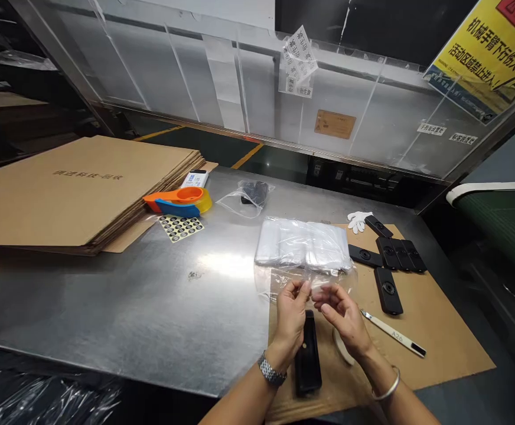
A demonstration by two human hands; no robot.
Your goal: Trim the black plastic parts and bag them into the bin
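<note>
A thin clear plastic bag (284,282) is at the front of the stack of bags. My left hand (289,313) pinches its edge between thumb and forefinger. Beside it, my right hand (345,319) has its fingers curled at the same clear film, with the thumb a little apart; the exact grip is hard to see. Below the hands a long black device (308,360) lies lengthwise on the cardboard sheet (434,330). A whitish ring, perhaps a tape roll (342,347), is partly hidden under my right hand. Just behind lies the stack of clear bags (302,243).
Several black devices (389,289) lie on the right, near a white glove (358,222) and a white cutter pen (393,333). Leftward are an orange tape dispenser (182,202), a sticker sheet (181,227), a bagged black item (254,193) and flat cartons (75,195).
</note>
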